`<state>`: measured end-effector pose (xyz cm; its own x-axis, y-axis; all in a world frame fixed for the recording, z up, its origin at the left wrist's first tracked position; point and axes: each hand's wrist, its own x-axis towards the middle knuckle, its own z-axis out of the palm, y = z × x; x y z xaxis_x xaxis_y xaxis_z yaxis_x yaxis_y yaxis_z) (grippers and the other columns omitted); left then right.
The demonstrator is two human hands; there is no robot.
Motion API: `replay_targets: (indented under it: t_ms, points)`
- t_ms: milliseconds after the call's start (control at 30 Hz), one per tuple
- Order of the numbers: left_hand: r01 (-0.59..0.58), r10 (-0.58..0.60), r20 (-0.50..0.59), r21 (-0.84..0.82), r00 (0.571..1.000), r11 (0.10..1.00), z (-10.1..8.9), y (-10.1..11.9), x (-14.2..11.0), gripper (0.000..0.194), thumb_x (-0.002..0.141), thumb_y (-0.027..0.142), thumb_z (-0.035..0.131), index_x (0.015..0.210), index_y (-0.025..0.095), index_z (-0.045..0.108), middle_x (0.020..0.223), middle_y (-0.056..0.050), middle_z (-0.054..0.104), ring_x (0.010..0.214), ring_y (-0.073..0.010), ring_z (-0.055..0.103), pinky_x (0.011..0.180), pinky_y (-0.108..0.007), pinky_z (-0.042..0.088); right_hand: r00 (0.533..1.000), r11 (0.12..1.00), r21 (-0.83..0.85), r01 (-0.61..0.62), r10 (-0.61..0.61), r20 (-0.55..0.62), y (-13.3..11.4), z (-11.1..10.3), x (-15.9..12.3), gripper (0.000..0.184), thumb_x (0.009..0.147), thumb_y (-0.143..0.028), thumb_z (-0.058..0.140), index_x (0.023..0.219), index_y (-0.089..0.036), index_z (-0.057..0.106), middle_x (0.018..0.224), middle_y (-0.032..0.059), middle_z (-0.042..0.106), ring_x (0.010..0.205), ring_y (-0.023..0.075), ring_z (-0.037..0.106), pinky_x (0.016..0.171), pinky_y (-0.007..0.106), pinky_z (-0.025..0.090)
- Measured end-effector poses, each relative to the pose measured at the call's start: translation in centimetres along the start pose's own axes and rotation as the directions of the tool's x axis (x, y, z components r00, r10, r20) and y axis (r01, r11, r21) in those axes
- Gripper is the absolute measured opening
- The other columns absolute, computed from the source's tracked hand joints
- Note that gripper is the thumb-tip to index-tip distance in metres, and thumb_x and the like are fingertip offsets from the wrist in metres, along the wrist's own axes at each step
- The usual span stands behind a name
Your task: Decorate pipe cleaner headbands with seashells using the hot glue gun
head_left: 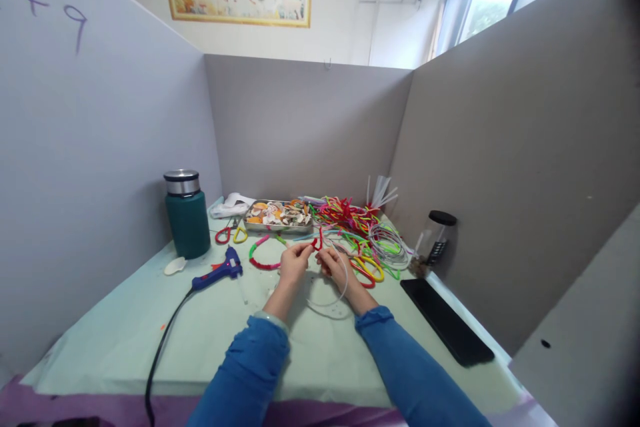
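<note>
My left hand (296,263) is closed in a pinch on a short red pipe cleaner (321,236). Close beside it, my right hand (336,268) grips a pale wire hoop (345,285), whose loop hangs down toward the table. The red pipe cleaner stands up between both sets of fingertips, bent where it meets the hoop; the exact contact is hidden by the fingers. Left of my hands lies a ring (259,265) wrapped in pink, green and red. To the right of my right hand are red and yellow rings (371,269).
A blue glue gun (220,269) with a black cord and a green flask (187,217) stand left. Behind are scissors (231,234), a metal tray (277,229) of shells, and piled pipe cleaners (345,215). Coiled wire (389,247), a jar (437,240) and a black phone-like slab (445,321) lie right.
</note>
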<state>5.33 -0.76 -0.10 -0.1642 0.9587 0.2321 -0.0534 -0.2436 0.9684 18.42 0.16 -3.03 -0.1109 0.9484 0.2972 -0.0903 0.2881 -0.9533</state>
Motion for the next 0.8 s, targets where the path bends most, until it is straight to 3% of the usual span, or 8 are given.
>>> replay_targets:
  t_ms: [133, 300, 500, 800]
  points:
    - [0.012, -0.009, 0.031, -0.088, 0.999, 0.996, 0.0, 0.0, 0.0, 0.036, 0.065, 0.044, 0.069, 0.082, 0.012, 0.070, 0.045, 0.005, 0.047, 0.042, -0.0073, 0.036, 0.044, -0.021, 0.025, 1.000, 0.999, -0.039, -0.006, 0.006, 0.015, -0.2, 0.1, -0.1, 0.038, 0.077, -0.055, 0.059, 0.074, -0.018, 0.060, 0.065, -0.0007, 0.055, 0.045, 0.0084, 0.042, 0.041, 0.022, 0.029]
    - [0.186, -0.161, 0.133, -0.201, 0.978, 0.962, 0.0, 0.1, -0.2, 0.035, 0.063, 0.044, 0.072, 0.076, 0.011, 0.065, 0.049, 0.004, 0.050, 0.039, -0.0045, 0.032, 0.040, -0.020, 0.019, 0.999, 0.999, 0.049, 0.017, -0.016, -0.029, -0.4, 0.0, -0.1, 0.030, 0.074, -0.050, 0.065, 0.079, -0.021, 0.058, 0.065, -0.0028, 0.052, 0.048, 0.0094, 0.041, 0.043, 0.023, 0.030]
    - [0.321, -0.286, 0.188, -0.193, 0.940, 0.927, 0.1, -0.1, -0.4, 0.028, 0.067, 0.036, 0.072, 0.073, 0.012, 0.059, 0.063, -0.001, 0.060, 0.037, -0.0026, 0.035, 0.036, -0.019, 0.018, 0.997, 0.999, 0.041, 0.018, -0.015, -0.073, -0.8, 0.0, -0.4, 0.035, 0.072, -0.051, 0.067, 0.066, -0.020, 0.052, 0.054, -0.0055, 0.043, 0.047, 0.0094, 0.034, 0.044, 0.023, 0.025]
    - [0.481, -0.395, 0.312, -0.277, 0.864, 0.832, -0.1, -0.3, -0.3, 0.011, 0.079, 0.013, 0.060, 0.070, 0.011, 0.054, 0.058, 0.003, 0.050, 0.036, -0.0004, 0.032, 0.033, -0.014, 0.014, 0.994, 0.998, 0.060, 0.020, -0.014, -0.105, -0.3, -0.2, -0.1, 0.036, 0.070, -0.050, 0.069, 0.064, -0.020, 0.050, 0.052, -0.0064, 0.042, 0.045, 0.0086, 0.034, 0.043, 0.023, 0.024]
